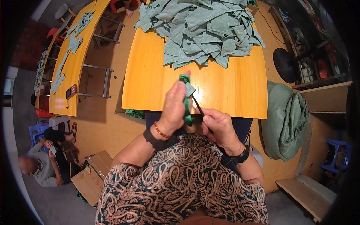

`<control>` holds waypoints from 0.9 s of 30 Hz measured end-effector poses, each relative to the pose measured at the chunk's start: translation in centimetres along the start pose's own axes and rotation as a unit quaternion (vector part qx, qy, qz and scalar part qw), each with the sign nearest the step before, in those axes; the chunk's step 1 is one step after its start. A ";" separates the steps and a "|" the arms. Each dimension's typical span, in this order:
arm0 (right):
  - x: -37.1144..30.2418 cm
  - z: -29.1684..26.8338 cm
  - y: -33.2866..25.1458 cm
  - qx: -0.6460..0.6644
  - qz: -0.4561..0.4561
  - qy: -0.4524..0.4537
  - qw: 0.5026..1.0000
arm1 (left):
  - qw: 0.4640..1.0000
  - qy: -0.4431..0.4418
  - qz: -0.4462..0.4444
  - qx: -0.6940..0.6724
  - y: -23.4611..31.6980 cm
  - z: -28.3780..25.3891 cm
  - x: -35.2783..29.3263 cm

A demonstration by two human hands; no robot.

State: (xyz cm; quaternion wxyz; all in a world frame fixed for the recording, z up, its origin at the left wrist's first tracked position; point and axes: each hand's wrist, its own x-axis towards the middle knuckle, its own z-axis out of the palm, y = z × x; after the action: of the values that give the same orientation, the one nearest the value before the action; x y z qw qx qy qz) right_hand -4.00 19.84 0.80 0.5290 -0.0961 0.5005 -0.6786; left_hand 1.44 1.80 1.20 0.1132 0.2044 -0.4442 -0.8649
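Above the near edge of the yellow table [146, 78], my left hand [173, 107] is closed round a small green fabric piece [188, 110]. Part of that piece is pale grey-green, part a brighter, shinier green. My right hand [220, 127] pinches a thin black stick [198, 105], its far tip against the pale part of the fabric. How far the tip goes into the cloth is hidden. Beyond my hands, a large heap of flat grey-green fabric pieces [210, 32] covers the far half of the table.
To the right stands a big green sack [283, 123]. A second yellow table [67, 84] on the left bears fabric pieces and a small red-and-black device [71, 91]. At lower left a seated person [47, 165] handles something pale beside a cardboard box [88, 183].
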 end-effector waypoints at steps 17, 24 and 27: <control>-0.5 -1.9 -1.8 -0.032 -0.014 0.003 0.999 | 0.974 0.085 0.191 0.087 -0.1 -0.5 1.1; -2.5 -1.7 -2.3 0.018 0.037 -0.035 0.999 | 0.961 0.092 0.208 0.155 -1.4 -2.1 1.6; -3.2 -1.6 -2.4 0.028 0.045 -0.038 0.998 | 0.958 0.114 0.232 0.121 -1.2 -1.5 1.6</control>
State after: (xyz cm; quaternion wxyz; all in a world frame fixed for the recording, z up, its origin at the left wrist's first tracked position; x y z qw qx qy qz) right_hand -5.20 23.23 3.14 0.5798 -0.0846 0.4650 -0.6636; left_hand 0.66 0.77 -0.97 0.3354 0.2051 -0.5647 -0.7256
